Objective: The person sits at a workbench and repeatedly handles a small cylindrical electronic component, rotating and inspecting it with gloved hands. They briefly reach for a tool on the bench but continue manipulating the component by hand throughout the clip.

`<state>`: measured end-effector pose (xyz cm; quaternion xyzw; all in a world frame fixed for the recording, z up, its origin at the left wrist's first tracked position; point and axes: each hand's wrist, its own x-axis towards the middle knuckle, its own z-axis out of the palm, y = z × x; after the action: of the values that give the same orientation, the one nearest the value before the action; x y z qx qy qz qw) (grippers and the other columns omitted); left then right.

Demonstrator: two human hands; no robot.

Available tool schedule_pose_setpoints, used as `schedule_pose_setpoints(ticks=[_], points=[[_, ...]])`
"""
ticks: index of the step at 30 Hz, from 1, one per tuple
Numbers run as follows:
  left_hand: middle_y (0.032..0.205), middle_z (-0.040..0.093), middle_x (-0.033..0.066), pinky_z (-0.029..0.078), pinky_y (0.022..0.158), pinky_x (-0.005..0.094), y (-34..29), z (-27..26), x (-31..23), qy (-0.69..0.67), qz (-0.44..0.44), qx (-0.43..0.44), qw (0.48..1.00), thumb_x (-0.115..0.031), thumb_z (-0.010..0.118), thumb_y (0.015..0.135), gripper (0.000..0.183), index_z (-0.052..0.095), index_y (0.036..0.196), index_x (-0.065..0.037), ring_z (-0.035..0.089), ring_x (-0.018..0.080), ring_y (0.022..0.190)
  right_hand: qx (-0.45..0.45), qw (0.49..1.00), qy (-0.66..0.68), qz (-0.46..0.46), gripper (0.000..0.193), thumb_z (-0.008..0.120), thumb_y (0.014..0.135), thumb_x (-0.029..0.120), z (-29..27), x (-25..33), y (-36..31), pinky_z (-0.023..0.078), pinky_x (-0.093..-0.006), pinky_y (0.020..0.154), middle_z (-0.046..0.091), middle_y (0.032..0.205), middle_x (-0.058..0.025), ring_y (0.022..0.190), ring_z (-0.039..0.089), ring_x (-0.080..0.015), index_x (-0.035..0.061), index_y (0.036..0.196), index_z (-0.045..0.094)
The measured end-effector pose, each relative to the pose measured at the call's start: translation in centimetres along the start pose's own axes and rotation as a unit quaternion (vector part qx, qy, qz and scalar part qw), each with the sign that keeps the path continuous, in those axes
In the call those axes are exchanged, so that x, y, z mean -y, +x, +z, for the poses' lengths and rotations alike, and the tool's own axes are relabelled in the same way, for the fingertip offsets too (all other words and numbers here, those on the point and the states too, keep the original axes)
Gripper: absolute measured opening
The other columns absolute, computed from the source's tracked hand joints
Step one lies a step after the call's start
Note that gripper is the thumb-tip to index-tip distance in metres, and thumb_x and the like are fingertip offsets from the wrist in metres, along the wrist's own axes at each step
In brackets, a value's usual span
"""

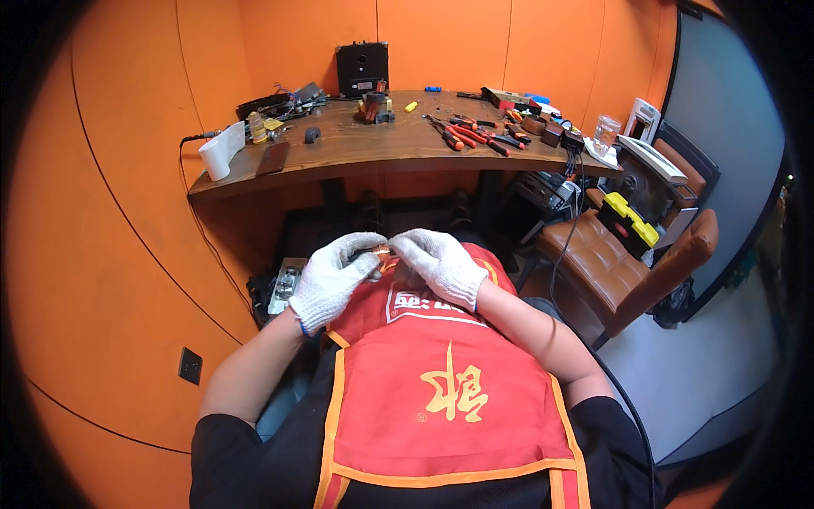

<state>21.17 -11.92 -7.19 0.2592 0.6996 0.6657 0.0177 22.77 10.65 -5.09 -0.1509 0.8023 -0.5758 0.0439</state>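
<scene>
Both my hands, in white knitted gloves, meet in front of my red apron (pixel 441 382) with orange edging. My left hand (pixel 332 278) is closed around a small copper-coloured piece (pixel 383 251), which shows between its thumb and fingers. Beside it, my right hand (pixel 439 265) has its fingertips pinched together at the near end of the same piece. What exactly sits between the right fingertips is hidden by the glove. The piece is too small and covered to tell its kind.
A curved wooden table (pixel 356 151) ahead bears red-handled pliers (pixel 466 136), a small clamp-like device (pixel 375 109), a white paper roll (pixel 216 159) and a glass (pixel 605 134). On the right, a brown chair (pixel 598 263) carries a yellow-and-black toolbox (pixel 629 222). A cable (pixel 560 280) hangs beside my right arm.
</scene>
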Motion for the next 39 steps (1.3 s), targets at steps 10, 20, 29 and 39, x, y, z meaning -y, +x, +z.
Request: schedule_pose_setpoints(ticks=[10, 20, 29, 39], points=[[0.095, 0.073, 0.0047, 0.058, 0.071, 0.0252, 0.3, 0.3, -0.1, -0.106, -0.088, -0.034, 0.99, -0.02, 0.053, 0.112, 0.03, 0.065, 0.132, -0.002, 0.069, 0.0107, 0.077, -0.064, 0.991, 0.066, -0.101, 0.029, 0.061, 0.107, 0.019, 0.4, -1.3, 0.3, 0.055, -0.0242, 0.074, 0.073, 0.106, -0.0074, 0.086, 0.069, -0.0103, 0.0014, 0.13, 0.066], [0.112, 0.073, 0.0087, 0.06, 0.079, 0.0274, 0.2, 0.1, -0.2, -0.103, -0.098, -0.008, 0.99, -0.016, 0.056, 0.11, 0.029, 0.065, 0.132, 0.0, 0.07, 0.013, 0.089, -0.05, 0.991, -0.016, -0.122, 0.032, 0.065, 0.103, 0.019, -0.2, -0.1, -0.2, 0.056, -0.0303, 0.09, 0.074, 0.111, -0.0084, 0.099, 0.069, -0.0155, 0.002, 0.13, 0.067], [0.092, 0.072, 0.0049, 0.057, 0.071, 0.0257, 0.1, 0.0, -0.3, -0.166, -0.124, -0.021, 0.978, -0.02, 0.053, 0.111, 0.03, 0.065, 0.13, 0.0, 0.066, 0.0101, 0.078, -0.084, 0.973, -0.073, -0.2, 0.028, 0.065, 0.104, 0.013, 0.1, -0.7, -0.2, 0.055, -0.0272, 0.092, 0.073, 0.117, -0.0062, 0.102, 0.068, -0.0118, 0.0006, 0.129, 0.067], [0.095, 0.073, 0.0067, 0.057, 0.074, 0.025, 0.0, 0.6, -0.7, -0.111, -0.099, -0.022, 0.989, -0.023, 0.058, 0.11, 0.031, 0.065, 0.13, -0.001, 0.069, 0.0117, 0.08, -0.088, 0.988, 0.035, -0.12, 0.027, 0.068, 0.102, 0.01, 0.3, -1.4, -0.1, 0.055, -0.0254, 0.087, 0.072, 0.112, -0.0065, 0.097, 0.067, -0.0105, 0.0, 0.127, 0.066]])
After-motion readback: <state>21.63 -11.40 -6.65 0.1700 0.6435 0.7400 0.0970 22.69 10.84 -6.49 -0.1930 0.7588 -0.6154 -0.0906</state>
